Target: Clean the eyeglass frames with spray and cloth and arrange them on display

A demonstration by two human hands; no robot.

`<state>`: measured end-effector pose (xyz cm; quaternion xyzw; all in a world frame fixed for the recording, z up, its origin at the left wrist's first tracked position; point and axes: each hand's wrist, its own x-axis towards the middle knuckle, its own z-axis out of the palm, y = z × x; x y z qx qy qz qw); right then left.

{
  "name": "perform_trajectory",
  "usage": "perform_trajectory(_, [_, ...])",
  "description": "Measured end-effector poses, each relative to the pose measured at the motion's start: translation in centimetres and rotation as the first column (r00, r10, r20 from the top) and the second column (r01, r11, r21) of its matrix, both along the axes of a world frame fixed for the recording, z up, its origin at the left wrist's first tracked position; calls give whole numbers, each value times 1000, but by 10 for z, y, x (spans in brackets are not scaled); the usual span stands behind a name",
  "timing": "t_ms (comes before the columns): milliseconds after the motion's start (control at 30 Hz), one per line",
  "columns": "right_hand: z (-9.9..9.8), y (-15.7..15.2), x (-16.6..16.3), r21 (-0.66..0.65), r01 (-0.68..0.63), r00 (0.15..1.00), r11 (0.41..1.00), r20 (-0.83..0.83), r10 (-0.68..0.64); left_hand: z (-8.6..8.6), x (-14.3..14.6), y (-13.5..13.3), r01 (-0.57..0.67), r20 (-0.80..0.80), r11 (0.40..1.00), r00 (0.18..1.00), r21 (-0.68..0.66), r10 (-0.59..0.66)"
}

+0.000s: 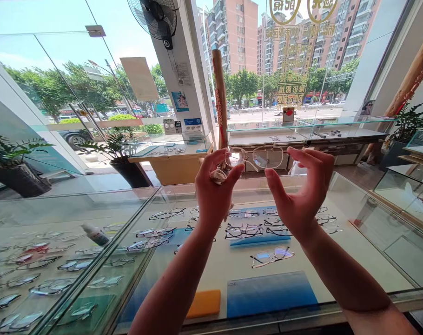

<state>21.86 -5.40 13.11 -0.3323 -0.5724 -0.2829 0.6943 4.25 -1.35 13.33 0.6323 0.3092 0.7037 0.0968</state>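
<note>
A pair of thin-rimmed eyeglasses (268,157) is held up above the glass counter, its clear lenses facing the window. My left hand (214,190) pinches one lens side between thumb and fingers, and a crumpled whitish cloth (218,176) is tucked in the same hand. At the other side, my right hand (302,195) has its fingertips by the hinge and its thumb at the lower rim, gripping the frame by its edges. Below my hands, inside the counter, lie several spectacle frames (244,230), and one pair (272,256) sits nearer me.
The glass display counter (155,193) spans the foreground. Inside lie a blue board (270,293), an orange case (204,303) and more frames; a small white bottle (95,234) is at the left. Beyond stand potted plants (124,158), another showcase (312,123) and a wall fan (155,18).
</note>
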Motion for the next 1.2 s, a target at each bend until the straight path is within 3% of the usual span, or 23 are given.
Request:
perform_trajectory(167, [-1,3,-1,-15,-30,1000,999,-5,30,-1,2,-1,-47,7,998,999,38,46])
perform_trajectory(333, [-3,13,-1,-110,-265,963,958,-84,257,-5,-1,-1,-273,61,940,962,203,266])
perform_trajectory(467, [-4,17,0,-140,-424,900,895,-181,397,-7,-2,0,-356,42,898,933,260,357])
perform_trajectory(600, [-1,15,2,-115,-507,843,854,-270,465,-7,-3,2,-317,36,890,946,328,324])
perform_trajectory(833, [5,5,1,-125,-513,825,849,-347,447,-9,-4,7,-289,28,858,951,423,307])
perform_trajectory(1033, [4,6,2,-129,-556,798,821,-361,483,-8,-3,6,-294,27,863,950,410,311])
perform_trajectory(1200, [3,9,6,-101,-693,683,714,-409,605,-8,-1,5,-236,31,888,969,394,243])
